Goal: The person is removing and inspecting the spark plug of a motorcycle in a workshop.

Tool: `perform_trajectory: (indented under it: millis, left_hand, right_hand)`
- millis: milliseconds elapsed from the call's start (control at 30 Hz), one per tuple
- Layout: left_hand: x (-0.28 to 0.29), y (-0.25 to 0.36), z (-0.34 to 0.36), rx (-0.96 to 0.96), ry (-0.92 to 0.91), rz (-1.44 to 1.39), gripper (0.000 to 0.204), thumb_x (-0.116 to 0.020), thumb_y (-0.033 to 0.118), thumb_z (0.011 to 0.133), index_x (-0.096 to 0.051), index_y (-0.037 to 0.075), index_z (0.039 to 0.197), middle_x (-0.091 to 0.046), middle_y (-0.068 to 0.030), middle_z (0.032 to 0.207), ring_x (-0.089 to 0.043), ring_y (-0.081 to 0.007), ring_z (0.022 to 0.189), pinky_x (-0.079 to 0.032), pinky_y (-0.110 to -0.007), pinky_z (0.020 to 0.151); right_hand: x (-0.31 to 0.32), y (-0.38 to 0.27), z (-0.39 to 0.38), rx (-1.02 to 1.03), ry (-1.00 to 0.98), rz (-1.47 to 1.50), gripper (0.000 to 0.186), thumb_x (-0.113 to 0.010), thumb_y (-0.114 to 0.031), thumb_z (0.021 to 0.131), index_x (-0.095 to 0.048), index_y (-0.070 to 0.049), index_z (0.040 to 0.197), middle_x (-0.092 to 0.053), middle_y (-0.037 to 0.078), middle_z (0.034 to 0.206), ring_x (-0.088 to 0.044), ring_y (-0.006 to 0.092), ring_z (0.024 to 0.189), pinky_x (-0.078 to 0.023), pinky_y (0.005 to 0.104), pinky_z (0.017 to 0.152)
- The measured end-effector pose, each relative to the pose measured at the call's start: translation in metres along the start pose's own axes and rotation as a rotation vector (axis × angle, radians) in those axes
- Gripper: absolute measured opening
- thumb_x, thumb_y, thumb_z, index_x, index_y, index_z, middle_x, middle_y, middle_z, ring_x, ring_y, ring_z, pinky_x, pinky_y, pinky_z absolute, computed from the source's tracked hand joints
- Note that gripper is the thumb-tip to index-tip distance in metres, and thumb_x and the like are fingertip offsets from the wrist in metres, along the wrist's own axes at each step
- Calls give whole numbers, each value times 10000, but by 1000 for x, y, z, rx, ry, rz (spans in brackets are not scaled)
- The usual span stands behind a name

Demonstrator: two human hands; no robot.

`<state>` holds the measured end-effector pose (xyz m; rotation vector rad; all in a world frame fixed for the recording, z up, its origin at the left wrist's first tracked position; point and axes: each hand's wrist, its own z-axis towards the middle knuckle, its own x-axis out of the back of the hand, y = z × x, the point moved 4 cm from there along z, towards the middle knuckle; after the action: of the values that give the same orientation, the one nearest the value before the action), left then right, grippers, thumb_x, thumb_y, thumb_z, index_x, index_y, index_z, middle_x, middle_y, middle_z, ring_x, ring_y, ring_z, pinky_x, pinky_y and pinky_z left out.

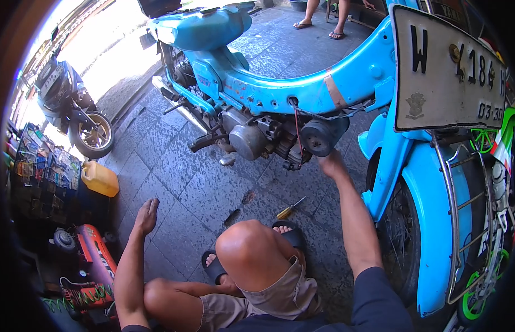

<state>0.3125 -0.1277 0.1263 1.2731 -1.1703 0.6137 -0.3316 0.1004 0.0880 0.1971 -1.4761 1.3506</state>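
A light-blue step-through motorcycle (252, 83) stands across my front, its engine (252, 141) exposed below the frame. My right hand (332, 165) reaches up to the underside of a round black part (317, 138) at the front of the engine. Its fingers look curled in, and whatever they grip is hidden. A thin red wire (297, 130) hangs from a hole in the frame beside that part. Out to the left, my left hand (147, 215) is held above the floor with straight fingers and nothing in it. A yellow-handled screwdriver (288, 210) lies on the tiles near my sandal.
At left are a yellow jerrycan (99, 179), a rack of small packets (41, 166) and a red air compressor (97, 252) with a green coiled hose. Another motorcycle (69, 105) stands behind them. At right are the front wheel (401, 238) and metal rack (454, 221). A person's legs (324, 16) show beyond.
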Motion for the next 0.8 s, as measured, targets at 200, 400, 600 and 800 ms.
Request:
perform_trajectory:
  millis: [200,400,600,800]
  left_hand:
    - [5,-16,-5,10,13,-6,624,-373,523,1016,-582,-45,1170,-662,-165,1066,-620,-262,896,-482,-380,835]
    - [18,37,-16,84,-131,-89,612,-375,431,1024,-513,-97,1300,-529,-295,1339,-466,-404,1300,-357,-403,1084]
    - [20,19,-21,75,-102,-146,573,-377,414,1028,-550,-81,1257,-570,-276,1294,-501,-393,1267,-380,-411,1057]
    - [19,33,-19,58,-115,-126,568,-368,418,1028,-566,-72,1235,-579,-273,1279,-513,-396,1250,-388,-417,1044]
  right_hand:
    - [-10,-20,-5,-241,-148,235,353,-619,-347,895,-665,-5,969,-674,275,865,-639,485,851,-505,559,736]
    - [13,-27,-24,85,30,-84,341,-594,-342,928,-631,-33,1069,-668,270,937,-618,484,911,-489,560,768]
    - [2,-17,-11,12,-116,-63,415,-577,-413,921,-631,-35,1084,-669,269,923,-627,463,899,-499,530,761]
    - [-18,21,-5,-318,-232,315,559,-520,-517,919,-627,24,1004,-662,269,813,-662,440,752,-524,467,684]
